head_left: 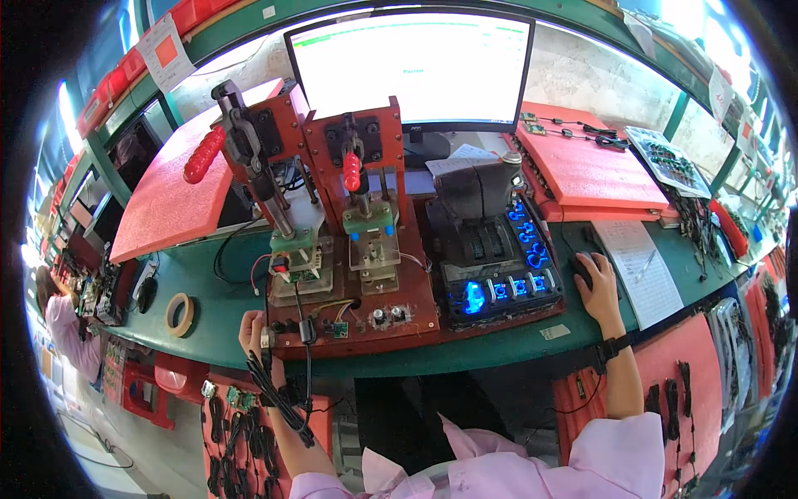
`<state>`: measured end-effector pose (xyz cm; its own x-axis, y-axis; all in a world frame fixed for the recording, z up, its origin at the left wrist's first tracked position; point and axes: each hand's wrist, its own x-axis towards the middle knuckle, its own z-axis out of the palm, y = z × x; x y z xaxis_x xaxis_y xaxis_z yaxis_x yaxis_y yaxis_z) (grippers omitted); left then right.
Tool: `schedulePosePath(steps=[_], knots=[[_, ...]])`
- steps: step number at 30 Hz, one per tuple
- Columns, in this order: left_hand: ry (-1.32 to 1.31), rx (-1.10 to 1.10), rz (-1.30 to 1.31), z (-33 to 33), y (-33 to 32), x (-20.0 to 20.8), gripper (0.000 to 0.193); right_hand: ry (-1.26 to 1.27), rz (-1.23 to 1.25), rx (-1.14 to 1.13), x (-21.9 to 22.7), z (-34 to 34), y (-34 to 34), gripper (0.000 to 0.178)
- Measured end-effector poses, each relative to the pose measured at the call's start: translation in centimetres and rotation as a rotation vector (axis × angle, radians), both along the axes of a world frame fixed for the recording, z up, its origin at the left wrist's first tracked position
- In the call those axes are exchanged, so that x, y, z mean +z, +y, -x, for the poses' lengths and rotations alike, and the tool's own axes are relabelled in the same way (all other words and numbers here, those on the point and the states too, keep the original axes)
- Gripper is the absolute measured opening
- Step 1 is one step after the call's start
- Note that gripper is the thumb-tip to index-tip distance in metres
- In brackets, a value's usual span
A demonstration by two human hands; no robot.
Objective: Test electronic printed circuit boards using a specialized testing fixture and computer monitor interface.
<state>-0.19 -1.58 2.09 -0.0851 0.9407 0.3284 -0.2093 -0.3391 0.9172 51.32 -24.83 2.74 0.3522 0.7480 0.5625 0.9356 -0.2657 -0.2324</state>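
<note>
My left hand is at the left front corner of the red test fixture, its fingers curled closed; what they pinch is hidden. A bundled black cable hangs across my left wrist. Its lead, with a thick black cylinder on it, runs up toward a small green circuit board under the left clamp. My right hand rests over a dark computer mouse on the green bench, partly covering it. Two toggle clamps with red handles, the left clamp handle and right clamp handle, stand above the fixture.
Behind the fixture glows a monitor. A black joystick-like console with blue lights stands between my hands. Paper sheets lie right of the mouse, tape at left. Pink foam carries cables. Another person sits far left.
</note>
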Motion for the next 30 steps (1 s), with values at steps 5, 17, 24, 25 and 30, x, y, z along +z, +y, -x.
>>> schedulePosePath(steps=[5, 17, 24, 25, 30], knots=[[0.064, 0.037, -0.075, 0.5, 0.4, -0.5, 0.013, -0.003, -0.009, -0.012, -0.1, 0.1, 0.0, 0.044], [0.166, 0.183, -0.179, 0.4, 1.0, -1.6, 0.014, -0.016, -0.017, 0.020, 0.1, 0.1, 0.1, 0.043], [0.090, 0.194, -0.016, -0.8, -0.6, 0.3, 0.015, -0.001, -0.005, 0.011, 0.2, 0.2, 0.1, 0.043], [0.066, 0.187, -0.011, -0.8, -0.6, 0.3, 0.015, 0.003, -0.003, 0.011, 0.2, 0.2, 0.1, 0.043], [-0.039, 0.068, -0.036, -0.2, 0.4, -0.4, 0.015, 0.008, -0.002, 0.022, 0.2, 0.2, 0.1, 0.044]])
